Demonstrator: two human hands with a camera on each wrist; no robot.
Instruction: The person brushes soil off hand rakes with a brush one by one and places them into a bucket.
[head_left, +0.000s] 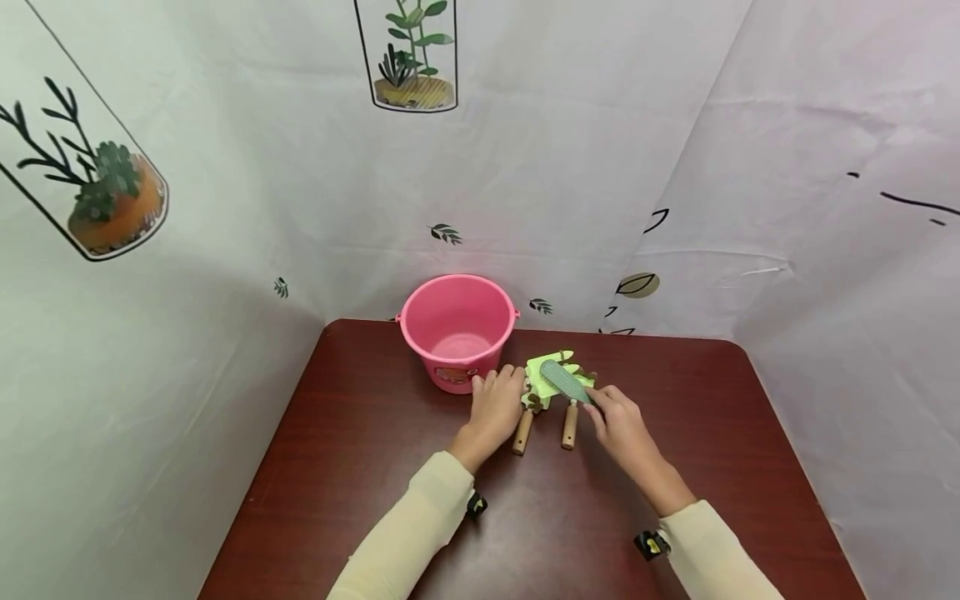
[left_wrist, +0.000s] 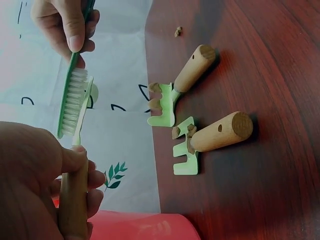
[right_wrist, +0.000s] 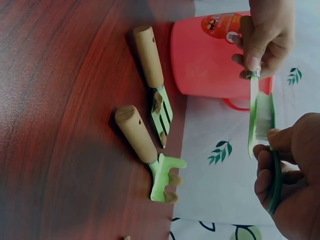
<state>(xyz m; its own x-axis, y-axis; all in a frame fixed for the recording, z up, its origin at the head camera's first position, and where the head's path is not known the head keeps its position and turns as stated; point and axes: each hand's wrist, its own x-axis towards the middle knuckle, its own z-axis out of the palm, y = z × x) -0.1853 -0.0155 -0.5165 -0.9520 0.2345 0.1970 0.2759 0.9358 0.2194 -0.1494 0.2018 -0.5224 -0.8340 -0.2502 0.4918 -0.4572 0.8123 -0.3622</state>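
My left hand (head_left: 498, 404) grips the wooden handle of a small garden trowel (left_wrist: 74, 200), its light green blade raised and seen nearly edge-on. A green scrubbing brush (head_left: 561, 381) is held by its handle in my right hand (head_left: 618, 421), fingers and thumb curled round it. White bristles (left_wrist: 76, 102) touch the blade's face in both wrist views. Below the hands, a hand rake (right_wrist: 137, 135) and a small garden fork (right_wrist: 150, 57) lie on the table. Brown clumps cling to their green metal ends.
A pink bucket (head_left: 457, 375) stands at the back of the dark red table (head_left: 360, 467), left of the tools. One small brown crumb (left_wrist: 178, 31) lies on the tabletop. White patterned cloth (head_left: 525, 183) hangs behind and at both sides.
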